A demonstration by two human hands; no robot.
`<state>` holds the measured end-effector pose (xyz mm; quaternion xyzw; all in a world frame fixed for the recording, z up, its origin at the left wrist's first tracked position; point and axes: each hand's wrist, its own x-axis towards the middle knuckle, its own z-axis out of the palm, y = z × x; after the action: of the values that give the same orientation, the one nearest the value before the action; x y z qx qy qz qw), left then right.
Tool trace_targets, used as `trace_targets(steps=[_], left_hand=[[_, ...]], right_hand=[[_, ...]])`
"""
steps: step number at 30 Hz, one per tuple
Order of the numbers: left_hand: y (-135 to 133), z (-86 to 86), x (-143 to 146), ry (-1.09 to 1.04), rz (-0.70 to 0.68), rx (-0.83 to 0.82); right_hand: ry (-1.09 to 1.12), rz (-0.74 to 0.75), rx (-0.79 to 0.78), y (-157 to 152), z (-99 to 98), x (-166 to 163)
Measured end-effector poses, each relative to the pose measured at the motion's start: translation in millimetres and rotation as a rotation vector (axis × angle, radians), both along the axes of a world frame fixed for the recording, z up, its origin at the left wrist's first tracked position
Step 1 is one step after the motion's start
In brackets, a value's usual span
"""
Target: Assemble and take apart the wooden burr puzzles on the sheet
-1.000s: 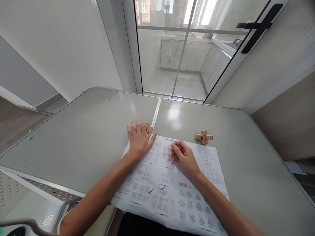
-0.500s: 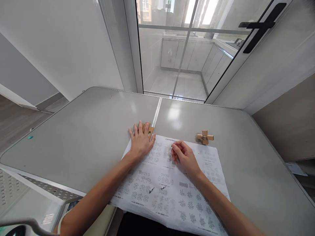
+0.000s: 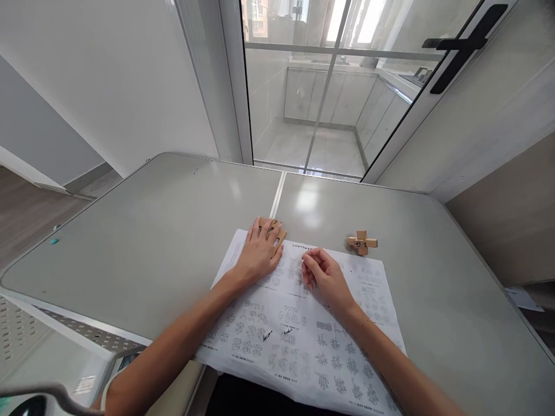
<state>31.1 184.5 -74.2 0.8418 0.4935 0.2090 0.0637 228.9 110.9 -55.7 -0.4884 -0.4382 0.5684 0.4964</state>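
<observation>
My left hand (image 3: 259,252) lies palm down at the top left of a printed paper sheet (image 3: 303,341). Its fingers stretch over several flat wooden puzzle pieces (image 3: 280,236), which are partly hidden under the hand. Resting on the sheet's upper middle, my right hand (image 3: 324,274) is loosely closed, with curled fingers and nothing visible in them. A cross-shaped assembly of wooden pieces (image 3: 362,242) sits just beyond the sheet's upper right edge. Rows of small line diagrams cover the paper.
The sheet lies on a grey table (image 3: 173,214) split by a pale seam (image 3: 278,196). Two small dark marks or bits (image 3: 267,335) show on the paper. A glass door (image 3: 329,104) with a black handle (image 3: 466,46) stands behind the table's far edge.
My left hand has slid to the right with the flat wooden pieces under it, and its fingers are closer together. The sheet's upper left corner now shows. My right hand stays put.
</observation>
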Motion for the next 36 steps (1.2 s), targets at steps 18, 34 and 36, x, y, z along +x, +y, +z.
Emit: trace_targets(steps=[18, 34, 36], left_hand=[[-9.3, 10.9, 7.9, -0.07, -0.106, 0.017], [-12.1, 14.6, 9.7, -0.155, -0.314, -0.022], [-13.5, 15.4, 10.1, -0.16, -0.343, -0.026]], right_hand=[[0.008, 0.009, 0.009, 0.4, -0.7, 0.3], [0.03, 0.016, 0.021, -0.1, -1.7, 0.1], [0.028, 0.019, 0.027, 0.3, -2.3, 0.3]])
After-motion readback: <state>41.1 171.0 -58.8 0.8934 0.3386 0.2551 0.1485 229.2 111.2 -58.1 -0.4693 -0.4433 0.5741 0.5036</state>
